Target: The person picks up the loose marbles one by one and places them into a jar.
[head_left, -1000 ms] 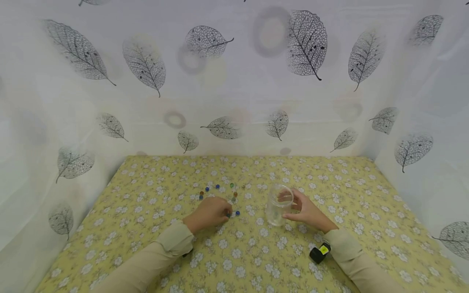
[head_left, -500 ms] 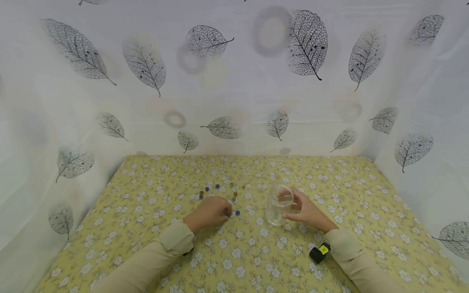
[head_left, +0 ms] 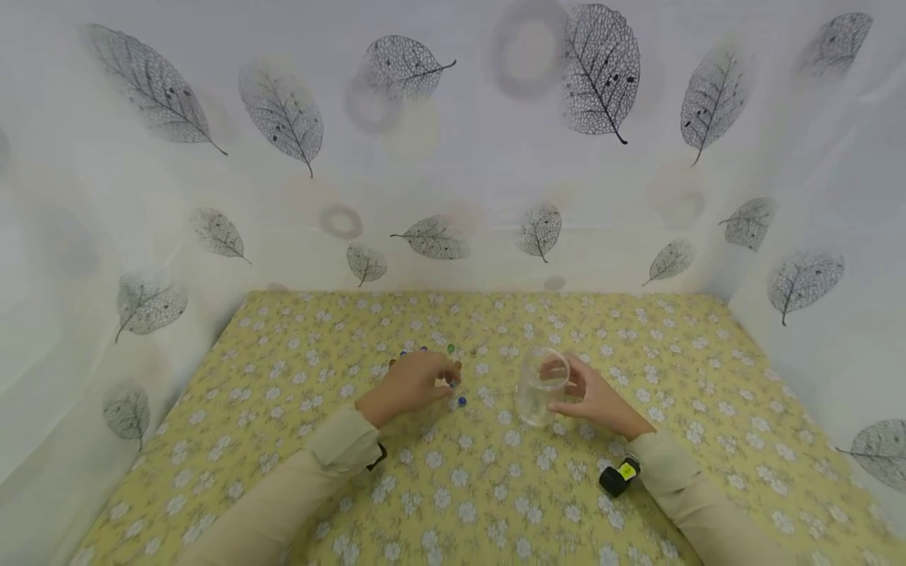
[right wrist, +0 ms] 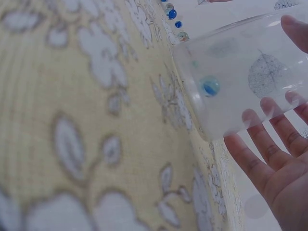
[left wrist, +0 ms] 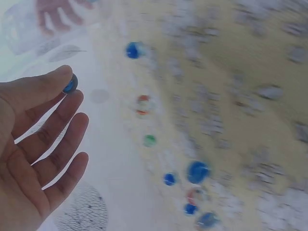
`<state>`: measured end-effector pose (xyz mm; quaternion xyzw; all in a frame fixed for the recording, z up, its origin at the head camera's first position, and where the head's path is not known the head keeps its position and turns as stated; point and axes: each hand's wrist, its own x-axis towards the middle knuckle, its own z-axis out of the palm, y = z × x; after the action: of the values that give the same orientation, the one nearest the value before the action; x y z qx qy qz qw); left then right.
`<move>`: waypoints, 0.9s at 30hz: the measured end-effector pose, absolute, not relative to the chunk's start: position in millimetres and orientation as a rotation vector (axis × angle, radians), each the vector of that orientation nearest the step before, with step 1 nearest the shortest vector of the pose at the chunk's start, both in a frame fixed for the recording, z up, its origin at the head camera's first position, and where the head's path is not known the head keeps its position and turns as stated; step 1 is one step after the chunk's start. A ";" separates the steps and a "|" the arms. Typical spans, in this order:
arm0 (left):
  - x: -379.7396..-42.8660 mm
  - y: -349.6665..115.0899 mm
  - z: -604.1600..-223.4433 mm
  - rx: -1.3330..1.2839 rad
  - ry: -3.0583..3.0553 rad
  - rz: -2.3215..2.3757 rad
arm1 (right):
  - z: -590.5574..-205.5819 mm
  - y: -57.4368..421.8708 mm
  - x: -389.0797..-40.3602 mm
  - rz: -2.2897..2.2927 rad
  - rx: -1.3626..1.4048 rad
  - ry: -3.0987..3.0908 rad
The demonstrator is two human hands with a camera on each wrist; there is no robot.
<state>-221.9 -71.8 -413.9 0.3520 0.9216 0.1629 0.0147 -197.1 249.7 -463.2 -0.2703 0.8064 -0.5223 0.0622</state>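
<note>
In the head view my left hand (head_left: pixel 410 383) is just above the table, left of the jar. Between its thumb and index finger it pinches a dark blue marble (left wrist: pixel 70 83), plain in the left wrist view. My right hand (head_left: pixel 600 398) holds a clear jar (head_left: pixel 532 401) upright on the cloth, thumb on one side and fingers on the other. A blue marble (head_left: pixel 462 401) lies on the cloth between the hand and the jar. Through the jar wall the right wrist view shows a blue-streaked marble (right wrist: pixel 210 86); whether it is inside or behind, I cannot tell.
Further marbles lie beyond my left hand, partly hidden by it, among them a green marble (head_left: pixel 451 347) and an orange-streaked marble (left wrist: pixel 143 104). A yellow flowered cloth (head_left: pixel 495 503) covers the table. White leaf-print curtains (head_left: pixel 481 157) enclose its back and sides.
My left hand has lifted off the cloth and shifted slightly right with the pinched marble. My right hand and the jar stay in place; the head view has tilted a little.
</note>
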 end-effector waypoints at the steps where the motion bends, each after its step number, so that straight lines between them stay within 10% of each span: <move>1: -222.4 -69.5 -411.8 1.097 2.868 0.519 | -462.8 249.8 -197.2 -1.575 -0.817 2.439; 27: -223.3 -18.5 -367.9 1.232 2.855 0.720 | -464.9 251.1 -201.0 -1.621 -0.786 2.375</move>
<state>-223.3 -18.5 -367.9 0.3859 0.8942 0.2256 -0.0251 -201.0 251.1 -464.9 -0.2630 0.7941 -0.5420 0.0804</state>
